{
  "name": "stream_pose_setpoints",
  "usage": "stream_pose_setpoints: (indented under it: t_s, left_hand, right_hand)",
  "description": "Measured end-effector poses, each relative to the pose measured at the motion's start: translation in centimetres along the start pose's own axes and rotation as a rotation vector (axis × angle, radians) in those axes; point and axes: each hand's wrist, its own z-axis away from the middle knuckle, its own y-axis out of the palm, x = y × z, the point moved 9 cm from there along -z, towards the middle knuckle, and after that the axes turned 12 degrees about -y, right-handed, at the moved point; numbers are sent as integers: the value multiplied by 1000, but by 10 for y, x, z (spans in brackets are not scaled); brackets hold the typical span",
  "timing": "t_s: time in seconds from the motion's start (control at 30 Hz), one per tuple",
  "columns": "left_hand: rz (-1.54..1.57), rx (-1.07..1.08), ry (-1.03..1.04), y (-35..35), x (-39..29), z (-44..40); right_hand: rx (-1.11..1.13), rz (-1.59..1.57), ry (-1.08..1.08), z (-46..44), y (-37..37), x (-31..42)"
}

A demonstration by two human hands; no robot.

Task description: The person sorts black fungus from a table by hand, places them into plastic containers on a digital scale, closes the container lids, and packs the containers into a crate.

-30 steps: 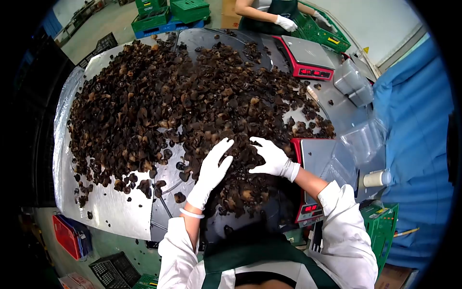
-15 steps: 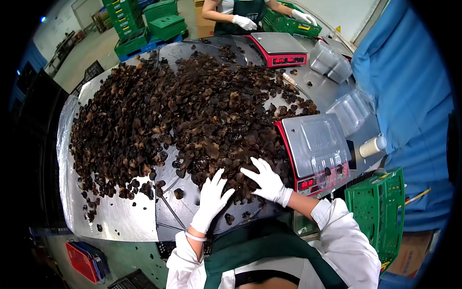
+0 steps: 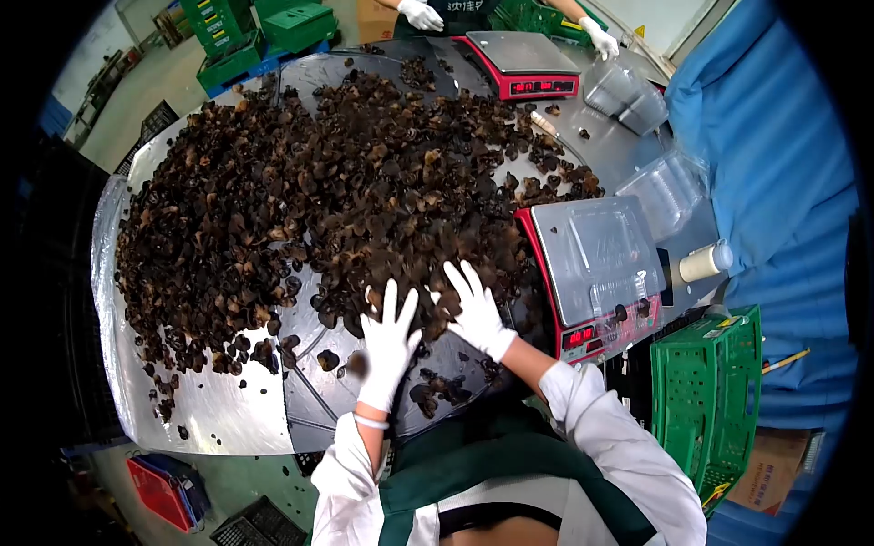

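Observation:
A wide heap of dark brown wood ear mushrooms (image 3: 364, 182) covers much of the metal table (image 3: 228, 409). At the heap's near edge is my left hand (image 3: 389, 346), white-gloved, its fingers spread and touching the mushrooms. My right hand (image 3: 475, 314), gloved alike, lies on the pile just to the right with fingers apart. Neither hand grips anything that I can see. A few loose mushrooms (image 3: 437, 391) lie between my hands and my apron. To the right of my right hand stands a red scale (image 3: 583, 341) bearing a clear plastic tray (image 3: 596, 255).
Across the table, a co-worker's gloved hand (image 3: 601, 38) reaches toward stacked clear containers (image 3: 624, 96) beside a second scale (image 3: 528, 68). A white bottle (image 3: 706, 261) stands at the right edge. Green crates (image 3: 706, 400) are at my right; a red basket (image 3: 159, 491) is on the floor.
Both my hands have moved forward into the heap's near edge. Some mushrooms now lie closer to my apron. The co-worker's hand has moved from the green crate toward the clear containers.

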Motion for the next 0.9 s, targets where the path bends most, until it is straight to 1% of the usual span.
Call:
stream_pose_setpoints:
  t_s: [0.03,0.07,0.1,0.13,0.2,0.23,0.27,0.33,0.4,0.47,0.5,0.53,0.6,0.63,0.67,0.73,0.77,0.87,0.9]
  left_hand:
    - [44,-33,-15,-3,4,-13]
    - [87,-67,-32,-6,9,-26]
    - [79,-122,-23,-14,10,-38]
    - [7,-176,-33,-20,11,-50]
    - [-40,-169,-130,-25,21,-75]
    - [-40,-199,-155,-28,24,-84]
    - [-39,-230,-180,-32,28,-89]
    - [-21,-256,-156,-37,29,-86]
    - [-55,-204,-126,-35,21,-69]
    - [-60,-135,-95,-20,22,-45]
    - [-45,-115,-71,-16,19,-30]
    - [-29,-96,-48,-14,14,-16]
    - [-33,-60,-64,-11,5,12]
    - [-27,-52,-31,-11,0,27]
    - [-20,-44,3,-10,-4,41]
    - [4,8,33,-6,-10,67]
    - [10,30,38,-3,-9,79]
    - [27,55,61,0,-5,111]
    - [33,65,83,0,-2,121]
  right_hand:
    - [-29,19,17,-11,1,-8]
    - [-114,41,-10,-20,6,-17]
    - [-111,36,-12,-31,3,-23]
    - [-177,52,-17,-42,-9,-27]
    - [-309,83,-26,-62,-30,-34]
    - [-325,141,-39,-70,-34,-36]
    - [-300,127,-15,-77,-32,-41]
    - [-368,66,-75,-79,-39,-44]
    - [-362,41,-99,-64,-46,-39]
    - [-164,-20,-124,-42,-38,-23]
    - [-171,-8,-131,-29,-37,-15]
    - [-132,-11,-128,-18,-31,-11]
    - [-82,-28,-120,5,-25,-2]
    - [-82,-100,-107,16,-27,3]
    - [-44,-28,-115,25,-25,10]
    - [54,-8,-181,49,-28,25]
    - [-67,-82,-234,64,-23,30]
    - [-95,-102,-349,101,-8,49]
    - [-38,-102,-346,108,-9,53]
